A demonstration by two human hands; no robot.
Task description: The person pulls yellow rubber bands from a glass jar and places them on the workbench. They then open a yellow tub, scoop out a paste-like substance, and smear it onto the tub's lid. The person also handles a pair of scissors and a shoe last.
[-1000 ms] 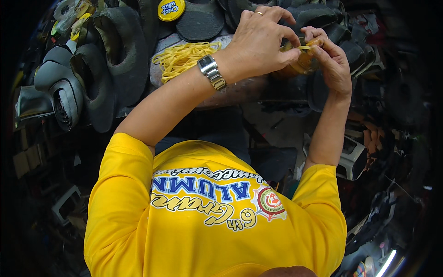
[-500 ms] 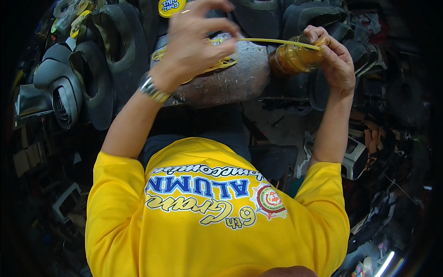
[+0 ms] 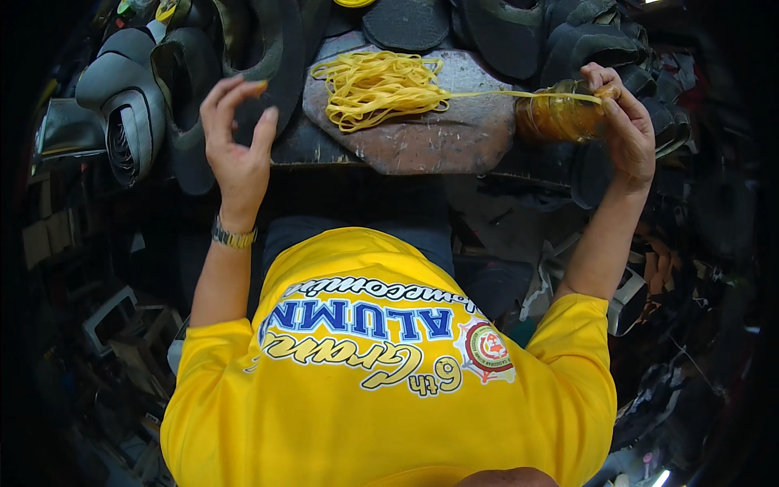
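A tangled pile of flat yellow strip (image 3: 381, 89) lies on a worn, dark slab (image 3: 454, 150). One length runs from the pile to the right, passing over a glass jar (image 3: 556, 120) of amber, glue-like stuff. My right hand (image 3: 631, 130) pinches the end of this strip between thumb and fingers, just right of the jar. Something orange shows at those fingertips, too small to make out. My left hand (image 3: 239, 154) is raised left of the pile, away from it, thumb and fingers apart. An orange-brown patch shows at one of its fingertips.
Dark foam or rubber pieces (image 3: 272, 73) crowd the back and left of the bench. A rolled grey sheet (image 3: 126, 150) stands at far left. Part of a yellow lid (image 3: 354, 2) shows at the top edge. Boxes and scraps (image 3: 146, 333) fill the floor.
My left hand has swung left and away from the pile, uncovering it. My right hand keeps its pinch on the strip. The whole view has shifted slightly.
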